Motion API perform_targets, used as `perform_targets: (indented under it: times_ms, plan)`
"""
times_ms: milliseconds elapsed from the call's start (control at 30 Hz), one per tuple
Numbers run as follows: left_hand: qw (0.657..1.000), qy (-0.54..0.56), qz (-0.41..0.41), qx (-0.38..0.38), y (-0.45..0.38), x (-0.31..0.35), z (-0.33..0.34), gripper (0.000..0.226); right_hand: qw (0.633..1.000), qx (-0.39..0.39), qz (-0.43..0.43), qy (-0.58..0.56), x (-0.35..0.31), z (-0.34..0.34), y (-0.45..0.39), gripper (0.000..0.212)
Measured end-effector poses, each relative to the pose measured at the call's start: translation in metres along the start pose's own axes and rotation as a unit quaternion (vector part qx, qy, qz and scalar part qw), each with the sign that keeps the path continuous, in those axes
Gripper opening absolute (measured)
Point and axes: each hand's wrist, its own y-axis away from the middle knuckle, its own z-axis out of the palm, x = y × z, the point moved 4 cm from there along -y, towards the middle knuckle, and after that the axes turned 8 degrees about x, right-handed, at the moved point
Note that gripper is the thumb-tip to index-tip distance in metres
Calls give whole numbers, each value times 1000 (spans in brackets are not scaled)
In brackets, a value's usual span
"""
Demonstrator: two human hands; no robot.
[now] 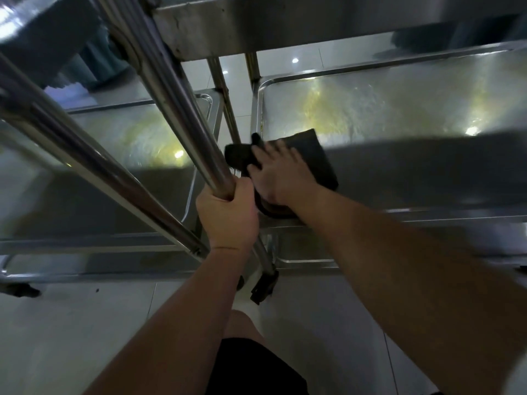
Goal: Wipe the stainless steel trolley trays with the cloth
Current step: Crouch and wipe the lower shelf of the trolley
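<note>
Right hand (281,173) is spread flat, fingers straight, pressing down on a dark, folded, square-ish cloth (313,155) at the near left corner of the shiny stainless steel lower tray on the right (399,104). Left hand (228,216) is wrapped tight round a slanting polished steel tube (176,109) of the trolley frame, steadying the whole thing while the other one works.

So where are we? The cloth sits right in that corner, one flap of it spilling over the tray's left rim. Beyond it, toward the far side, the steel shows yellowish, streaky glare; whether that is wet film from wiping or just lamps bouncing off the metal, I cannot tell from here. The near strip lies in deep shadow, so nothing to read there either.

Over on the left there is a second stainless steel tray (119,138) at much the same height, same yellowish sheen, no cloth on it at the moment. Above, a blurred upper steel shelf (313,18) crosses the far top.

My read: mid-job, working a lower tray's corner, with at least the rest of this tray and probably the neighbour to be gone over.
</note>
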Motion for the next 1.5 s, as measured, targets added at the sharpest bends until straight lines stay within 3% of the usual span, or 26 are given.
perform_targets:
  times_ms: [133,200,333,433,733,900,1000,1133,1233,1367,1500]
  plan:
    - [1000,-2,-7,-2,1,0,0,23,983,-59,-175,-20,18,0,46,61]
    - [1000,2,-9,-11,3,1,0,25,976,-87,-200,4,55,-12,68,65]
    - [1000,3,-7,-25,6,5,-1,25,998,-5,-57,24,140,-48,50,61]
    - [1000,9,-1,-17,7,6,0,26,998,15,47,47,147,-49,3,61]
    - [1000,10,23,3,4,4,1,31,999,20,2,31,26,0,-61,63]
    - [1000,12,18,1,4,4,0,27,990,1,-140,24,31,0,10,64]
    - [1000,-2,15,0,4,4,0,27,963,-87,-252,48,45,0,57,65]
    - [1000,-13,5,-6,5,5,-1,26,926,-180,-330,39,73,-18,64,66]
    - [1000,-3,-14,6,5,3,-1,25,945,-125,-298,47,72,-17,35,65]
    - [1000,7,-11,6,8,4,0,42,991,-46,-124,18,39,-7,-33,63]
    - [1000,5,-2,6,6,5,0,31,999,-23,-46,-10,10,2,-67,62]
